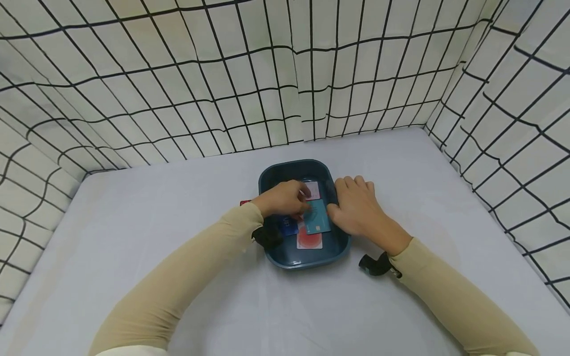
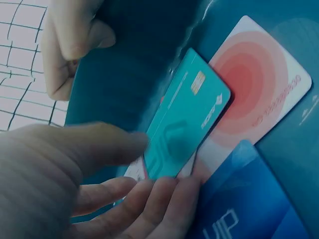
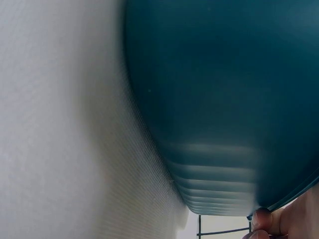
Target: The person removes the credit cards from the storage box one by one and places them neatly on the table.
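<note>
A dark teal plastic tray (image 1: 289, 262) holds several cards. Inside it, my left hand (image 1: 287, 198) hovers at the teal card (image 1: 317, 217), thumb and fingers apart by its end; whether they touch it is hard to tell. The teal card (image 2: 187, 119) overlaps a white card with red circles (image 2: 244, 74). A blue VIP card (image 2: 249, 194) lies beside them, partly hidden by the left hand in the head view. Farther back is a pale pink card (image 1: 313, 190). My right hand (image 1: 358, 207) grips the tray's right rim, thumb on the inner side.
A white cloth (image 1: 213, 301) covers the table. Black-lined grid walls (image 1: 267, 89) enclose the back and sides. Something small and red (image 1: 245, 202) peeks out left of the tray, mostly behind the left wrist. Black wrist cameras (image 1: 375, 264) hang below both wrists.
</note>
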### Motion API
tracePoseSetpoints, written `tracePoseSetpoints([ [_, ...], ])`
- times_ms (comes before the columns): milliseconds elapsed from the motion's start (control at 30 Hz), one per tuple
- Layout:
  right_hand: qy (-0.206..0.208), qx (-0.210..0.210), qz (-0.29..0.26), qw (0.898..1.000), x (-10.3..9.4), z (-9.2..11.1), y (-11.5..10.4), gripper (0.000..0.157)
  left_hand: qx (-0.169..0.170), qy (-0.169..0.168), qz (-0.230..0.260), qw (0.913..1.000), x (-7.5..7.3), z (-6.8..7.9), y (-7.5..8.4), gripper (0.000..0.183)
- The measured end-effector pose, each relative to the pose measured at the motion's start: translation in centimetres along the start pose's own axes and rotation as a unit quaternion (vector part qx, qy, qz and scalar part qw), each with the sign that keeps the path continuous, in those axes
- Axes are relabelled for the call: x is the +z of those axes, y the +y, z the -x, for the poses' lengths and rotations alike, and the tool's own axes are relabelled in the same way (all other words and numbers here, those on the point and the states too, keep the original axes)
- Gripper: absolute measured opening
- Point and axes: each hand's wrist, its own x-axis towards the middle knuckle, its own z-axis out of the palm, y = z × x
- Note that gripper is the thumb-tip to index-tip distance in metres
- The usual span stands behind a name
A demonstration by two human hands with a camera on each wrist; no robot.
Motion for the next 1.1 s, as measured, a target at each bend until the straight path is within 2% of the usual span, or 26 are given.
tracePoseSetpoints([
  [100, -0.005, -0.001, -0.003, 1.0, -0.1, 0.0, 0.0, 0.027, 0.016, 0.009, -0.06, 0.998, 0.3, -0.1, 0.0, 0.047],
  [200, -0.006, -0.002, -0.004, 1.0, -0.1, 0.1, 0.0, 0.027, 0.029, 0.015, -0.092, 0.9952, 0.6, -0.1, 0.1, 0.05],
  [500, -0.005, -0.003, -0.001, 1.0, 0.0, 0.1, 0.0, 0.026, 0.033, 0.018, -0.107, 0.9935, 1.1, 0.0, 0.6, 0.06],
  [900, 0.0, -0.007, -0.001, 1.0, 0.1, 0.1, 0.2, 0.022, 0.059, 0.013, -0.149, 0.9871, 1.4, -0.1, 0.8, 0.06],
  [1100, 0.006, -0.008, 0.0, 1.0, 0.1, 0.0, 0.2, 0.021, 0.058, 0.005, -0.167, 0.9842, 1.5, -0.3, 0.9, 0.061],
])
